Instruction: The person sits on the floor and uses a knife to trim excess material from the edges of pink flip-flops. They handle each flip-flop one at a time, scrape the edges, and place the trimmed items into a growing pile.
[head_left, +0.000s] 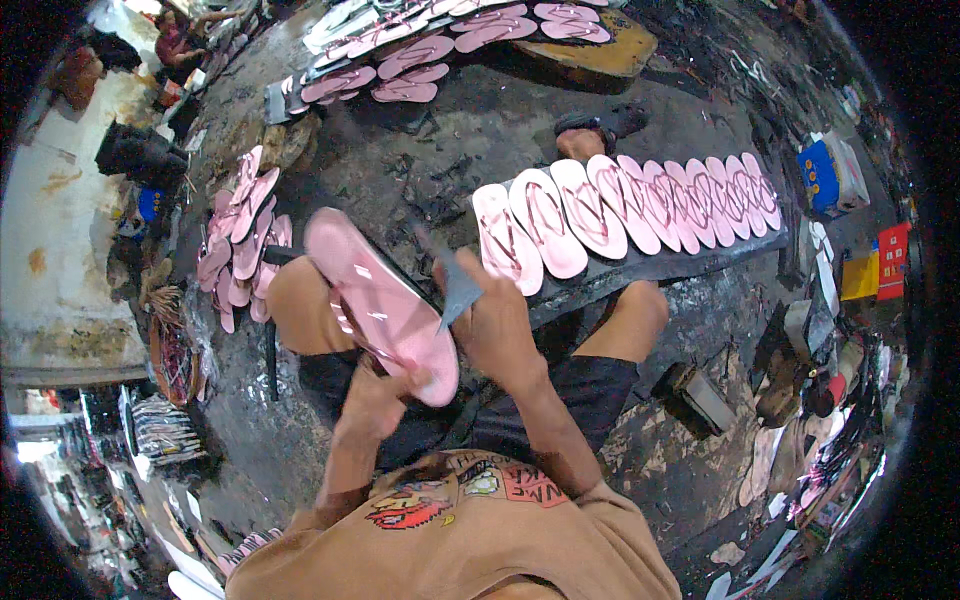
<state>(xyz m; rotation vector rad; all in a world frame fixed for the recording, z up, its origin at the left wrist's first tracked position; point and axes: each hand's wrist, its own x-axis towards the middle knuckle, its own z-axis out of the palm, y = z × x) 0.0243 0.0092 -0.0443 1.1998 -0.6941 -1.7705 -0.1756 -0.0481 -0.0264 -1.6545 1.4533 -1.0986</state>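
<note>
Floor crowded on three sides, open dark patch in the middle

A row of pink sandals (pixel 640 205) on a board blocks the right-front, a heap of pink soles (pixel 240 235) the left; bare dark floor (pixel 420 160) between them leaves passage forward.

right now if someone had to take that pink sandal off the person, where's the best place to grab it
Probably the free toe end of the pink sandal, coming from the upper left. The left hand already grips the heel end from below, and the right hand holds a dark blade at the sandal's right edge, so only that far end juts out clear.
</note>
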